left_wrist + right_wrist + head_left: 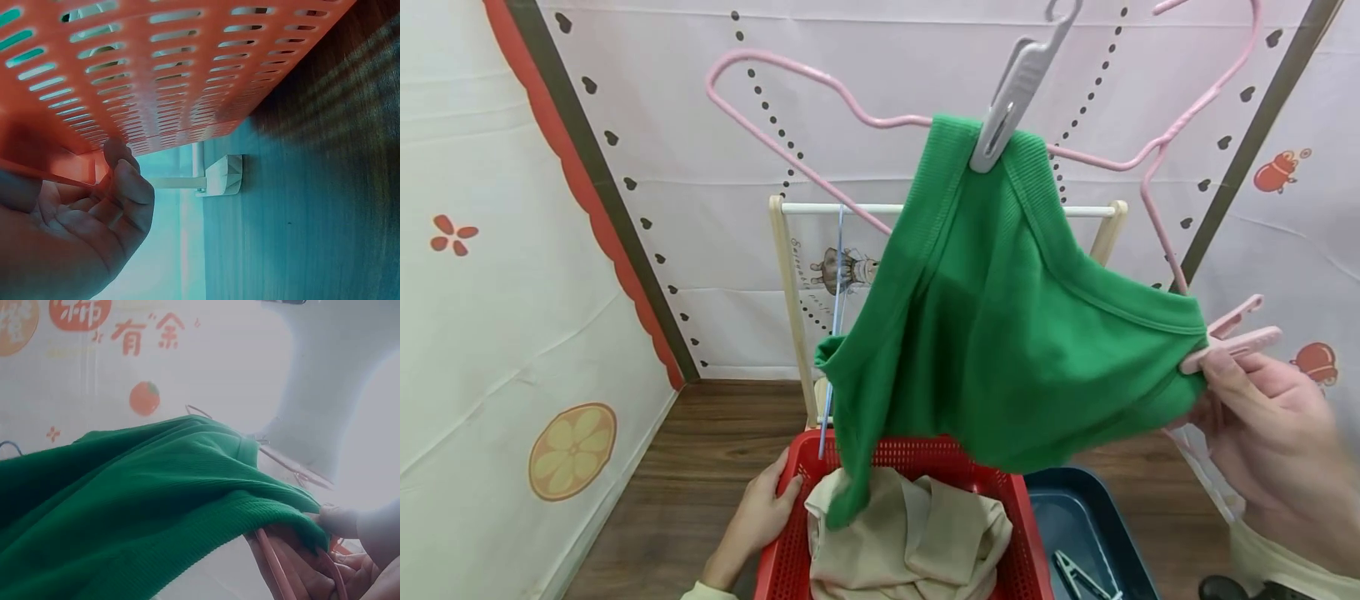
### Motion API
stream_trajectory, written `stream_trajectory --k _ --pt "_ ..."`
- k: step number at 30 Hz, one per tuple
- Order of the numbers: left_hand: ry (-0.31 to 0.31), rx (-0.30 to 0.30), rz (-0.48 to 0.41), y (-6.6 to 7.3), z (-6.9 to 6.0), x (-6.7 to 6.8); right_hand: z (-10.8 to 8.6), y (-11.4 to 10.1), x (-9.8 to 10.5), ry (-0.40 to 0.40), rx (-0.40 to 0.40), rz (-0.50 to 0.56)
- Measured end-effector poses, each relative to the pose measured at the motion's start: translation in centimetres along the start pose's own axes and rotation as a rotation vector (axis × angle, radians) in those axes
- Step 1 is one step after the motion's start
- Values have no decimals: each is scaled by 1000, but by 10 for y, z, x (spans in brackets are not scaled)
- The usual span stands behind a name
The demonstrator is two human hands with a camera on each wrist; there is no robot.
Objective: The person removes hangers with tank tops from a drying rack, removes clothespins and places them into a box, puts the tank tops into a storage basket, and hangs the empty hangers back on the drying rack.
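A green tank top (pixel 985 333) hangs from a pink hanger (pixel 820 79) with one strap under a grey clothespin (pixel 1018 100). At the right, a pink clothespin (pixel 1232 337) sits on the other end of the top. There my right hand (pixel 1273 425) pinches the green fabric beside that clothespin, and in the right wrist view pink hanger wire (pixel 274 562) runs through its fingers. My left hand (pixel 760 508) grips the rim of a red basket (pixel 797 475), its fingers curled round the edge. Inside the basket lies a beige garment (pixel 910 533), partly covered by the green top.
A wooden rack with a white bar (pixel 842 209) stands behind the basket, and a thin blue hanger (pixel 835 325) hangs from it. To the basket's right, a dark blue tray (pixel 1078 487) holds pale clothespins (pixel 1082 577). Printed cloth walls enclose the wooden floor (pixel 730 433).
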State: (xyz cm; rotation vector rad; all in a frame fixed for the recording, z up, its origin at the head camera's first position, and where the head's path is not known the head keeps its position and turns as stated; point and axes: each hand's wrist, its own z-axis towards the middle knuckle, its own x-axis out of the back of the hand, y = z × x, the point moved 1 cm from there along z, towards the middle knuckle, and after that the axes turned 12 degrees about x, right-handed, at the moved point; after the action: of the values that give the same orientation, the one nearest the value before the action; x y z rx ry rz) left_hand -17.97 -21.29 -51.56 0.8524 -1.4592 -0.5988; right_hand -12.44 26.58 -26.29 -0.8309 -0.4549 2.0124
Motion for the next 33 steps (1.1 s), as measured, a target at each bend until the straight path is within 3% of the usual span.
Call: stream_trajectory --k 3,6,9,16,33 --pt "-9 6 -5 -1 0 0 0 -4 -1 -71 -4 146" --pt "-11 7 0 -1 -1 0 0 -7 -1 -144 -24 216" --pt "0 -2 23 -1 -1 0 0 -6 1 -154 -50 143" --pt "-15 16 9 0 -1 1 0 10 4 -67 -83 -117" --pt "-13 14 9 -4 3 -2 0 19 9 -14 -93 -245"
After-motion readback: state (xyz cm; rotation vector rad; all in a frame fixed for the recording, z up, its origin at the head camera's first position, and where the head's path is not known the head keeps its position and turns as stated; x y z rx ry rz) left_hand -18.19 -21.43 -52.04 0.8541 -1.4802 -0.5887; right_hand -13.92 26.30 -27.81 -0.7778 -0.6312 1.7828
